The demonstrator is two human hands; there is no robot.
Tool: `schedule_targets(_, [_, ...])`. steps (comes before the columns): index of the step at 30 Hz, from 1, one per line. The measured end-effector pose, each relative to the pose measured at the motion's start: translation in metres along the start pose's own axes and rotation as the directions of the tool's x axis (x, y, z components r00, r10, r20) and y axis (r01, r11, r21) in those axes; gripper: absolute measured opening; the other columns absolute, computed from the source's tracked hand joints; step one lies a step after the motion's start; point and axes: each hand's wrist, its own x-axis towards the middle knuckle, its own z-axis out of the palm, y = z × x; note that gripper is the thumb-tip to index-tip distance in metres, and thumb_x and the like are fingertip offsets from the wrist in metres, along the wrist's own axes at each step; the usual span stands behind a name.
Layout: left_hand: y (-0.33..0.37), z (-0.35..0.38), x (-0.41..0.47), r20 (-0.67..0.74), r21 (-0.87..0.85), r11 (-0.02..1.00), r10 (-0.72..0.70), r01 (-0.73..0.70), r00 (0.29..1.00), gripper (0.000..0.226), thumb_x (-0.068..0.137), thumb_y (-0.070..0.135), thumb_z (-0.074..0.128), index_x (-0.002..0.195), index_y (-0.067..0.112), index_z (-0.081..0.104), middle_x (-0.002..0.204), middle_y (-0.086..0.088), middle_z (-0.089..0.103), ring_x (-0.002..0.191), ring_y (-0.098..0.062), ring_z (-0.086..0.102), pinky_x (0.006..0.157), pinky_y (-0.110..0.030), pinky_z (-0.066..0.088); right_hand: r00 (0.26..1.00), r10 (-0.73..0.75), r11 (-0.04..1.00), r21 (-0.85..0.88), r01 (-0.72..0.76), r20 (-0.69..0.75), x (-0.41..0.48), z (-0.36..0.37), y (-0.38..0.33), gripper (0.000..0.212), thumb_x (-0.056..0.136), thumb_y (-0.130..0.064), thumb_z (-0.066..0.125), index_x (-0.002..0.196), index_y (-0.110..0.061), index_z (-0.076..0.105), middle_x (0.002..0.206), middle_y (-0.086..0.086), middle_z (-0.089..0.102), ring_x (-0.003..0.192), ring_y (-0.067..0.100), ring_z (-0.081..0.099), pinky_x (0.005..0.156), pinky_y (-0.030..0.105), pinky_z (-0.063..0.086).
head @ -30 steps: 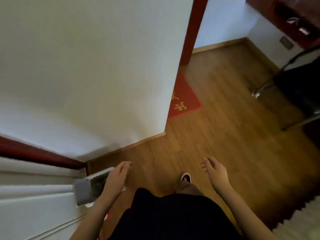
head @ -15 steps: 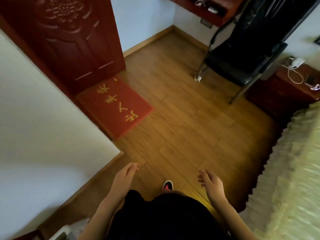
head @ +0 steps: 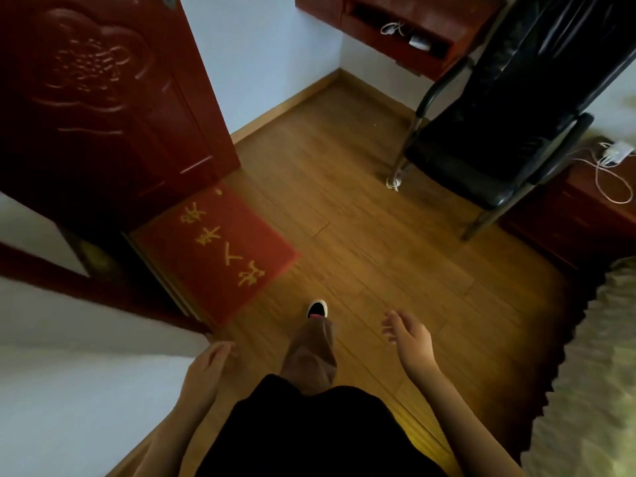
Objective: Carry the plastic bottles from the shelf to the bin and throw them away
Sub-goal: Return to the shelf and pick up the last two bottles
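Note:
No plastic bottle, shelf or bin shows in the head view. My left hand [head: 206,368] hangs low at my side with relaxed fingers and holds nothing. My right hand [head: 407,335] is out in front of my hip, fingers loosely spread, also holding nothing. My leg and a black shoe [head: 317,308] step forward between the two hands over the wooden floor [head: 361,235].
A red doormat [head: 215,249] lies before a dark red door [head: 93,108] at the left. A white wall corner [head: 86,373] is close on my left. A black chair [head: 499,139] stands at the right, a dark wooden desk [head: 395,25] behind it, a nightstand [head: 585,215] with cables, and a bed edge [head: 592,373].
The view has swung right, away from the white wall and a grey container by my left hand, into the room. The door, mat and chair came closer. Both hands stayed low.

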Motion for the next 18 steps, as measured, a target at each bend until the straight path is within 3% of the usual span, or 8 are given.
schedule_targets(2, [0.039,0.002,0.033,0.037,-0.036,0.999,-0.015,0.016,0.999,0.034,0.089,0.052,0.044,0.101,0.031,0.068,0.113,-0.003,0.069,0.106,-0.027,0.063,0.099,-0.054,0.047,1.000,0.003,1.000,-0.013,-0.003,-0.008,0.039,-0.001,-0.020,0.022,0.097,-0.035,0.047,0.086,-0.026,0.064,0.086,0.004,0.070,0.083,0.023,0.067,0.082,0.050,0.055])
schedule_targets(7, [0.185,-0.004,0.125,0.166,-0.108,0.992,0.077,-0.059,0.983,0.025,0.101,0.033,0.042,0.099,0.027,0.066,0.105,-0.001,0.069,0.102,-0.022,0.064,0.097,-0.044,0.048,0.999,0.031,0.999,-0.013,-0.032,-0.042,0.125,-0.013,-0.087,0.019,0.098,-0.032,0.048,0.095,-0.023,0.065,0.090,0.003,0.070,0.084,0.019,0.067,0.084,0.048,0.055])
schedule_targets(11, [0.295,-0.009,0.196,0.158,-0.152,0.980,0.153,-0.129,0.976,0.029,0.101,0.034,0.040,0.102,0.022,0.066,0.104,-0.002,0.068,0.097,-0.021,0.063,0.084,-0.038,0.049,0.994,0.054,0.998,0.015,-0.053,-0.100,0.187,-0.033,-0.137,0.026,0.099,-0.031,0.048,0.103,-0.015,0.066,0.092,0.004,0.070,0.085,0.020,0.067,0.084,0.046,0.055])
schedule_targets(14, [0.355,-0.001,0.240,0.167,-0.125,0.974,0.207,-0.187,0.964,0.030,0.101,0.036,0.040,0.101,0.023,0.067,0.103,0.000,0.068,0.096,-0.019,0.063,0.087,-0.043,0.050,0.984,0.078,0.996,0.063,-0.068,-0.162,0.226,-0.047,-0.161,0.024,0.099,-0.030,0.048,0.099,-0.016,0.067,0.090,0.005,0.071,0.084,0.021,0.068,0.082,0.045,0.056])
schedule_targets(18, [0.419,0.025,0.298,0.195,-0.126,0.965,0.251,-0.229,0.948,0.027,0.101,0.028,0.041,0.094,0.024,0.067,0.097,-0.004,0.070,0.091,-0.024,0.065,0.079,-0.034,0.051,0.969,0.155,0.982,0.140,-0.129,-0.193,0.285,-0.061,-0.179,0.024,0.099,-0.027,0.048,0.100,-0.013,0.067,0.091,0.008,0.071,0.084,0.024,0.068,0.072,0.036,0.055])
